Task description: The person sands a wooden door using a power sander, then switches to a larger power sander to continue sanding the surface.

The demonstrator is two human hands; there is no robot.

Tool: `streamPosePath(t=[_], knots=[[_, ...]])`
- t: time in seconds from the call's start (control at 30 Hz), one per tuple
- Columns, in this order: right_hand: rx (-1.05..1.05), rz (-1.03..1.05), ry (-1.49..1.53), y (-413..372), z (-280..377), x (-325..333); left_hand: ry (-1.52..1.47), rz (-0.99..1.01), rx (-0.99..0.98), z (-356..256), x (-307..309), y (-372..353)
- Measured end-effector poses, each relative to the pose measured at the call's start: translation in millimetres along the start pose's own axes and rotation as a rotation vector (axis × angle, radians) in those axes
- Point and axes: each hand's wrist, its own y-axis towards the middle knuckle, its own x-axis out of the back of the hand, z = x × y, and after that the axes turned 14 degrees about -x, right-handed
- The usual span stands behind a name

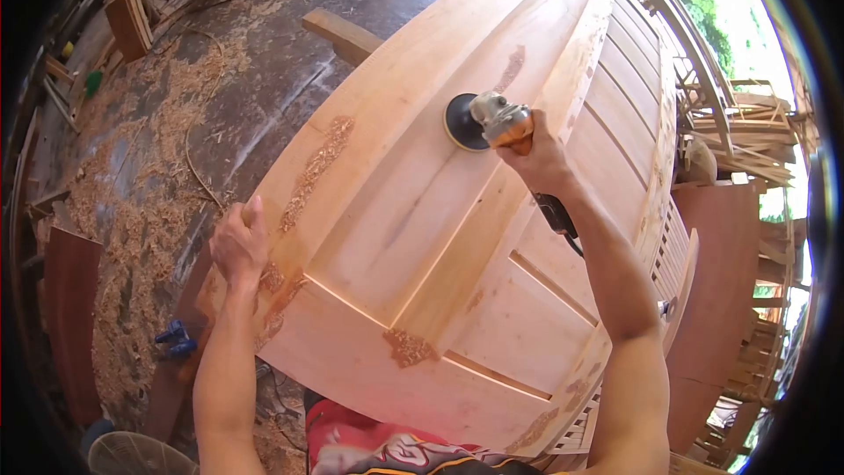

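Observation:
My right hand (538,158) is wrapped round the body of an angle grinder (503,121) with a round black sanding disc (463,122). The disc rests on a recessed panel of a large pale wooden door (422,185). My left hand (239,239) is at the door's near left edge, its fingers curled; whether they hold anything is hidden. Rough brown patches (318,171) mark the door's frame near that hand.
Wood shavings (132,220) cover the floor at the left, where a cord (195,167) runs. A wooden beam (343,35) juts out beyond the door. A blue tool (177,338) lies low left, above a fan (141,455). Lumber (743,127) is stacked right.

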Motion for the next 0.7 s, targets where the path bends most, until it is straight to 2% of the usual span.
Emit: streamPosePath(t=[0.1, 0.2, 0.27, 0.37, 0.47, 0.57, 0.7], knots=[[0.118, 0.009, 0.034, -28, 7, -10, 0.017, -0.001, 0.016, 3, -6, 2], [0.091, 0.21, 0.073, -88, 19, -41, 0.027, 0.006, 0.026, 4, -5, 1], [0.023, 0.376, -0.078, -134, 62, -35, 0.011, 0.019, 0.021, 1, -1, 1], [0.163, 0.445, -0.102, -169, 65, -49, 0.004, -0.006, 0.013, 4, -5, 0], [0.164, 0.429, -0.154, -180, 69, -49, 0.004, -0.007, 0.011, 1, -2, 0], [0.168, 0.368, -0.081, -164, 66, -40, 0.019, -0.015, -0.007, 5, -6, 0], [0.073, 0.343, -0.084, -138, 61, -32, 0.021, -0.002, 0.0, 3, -3, 0]])
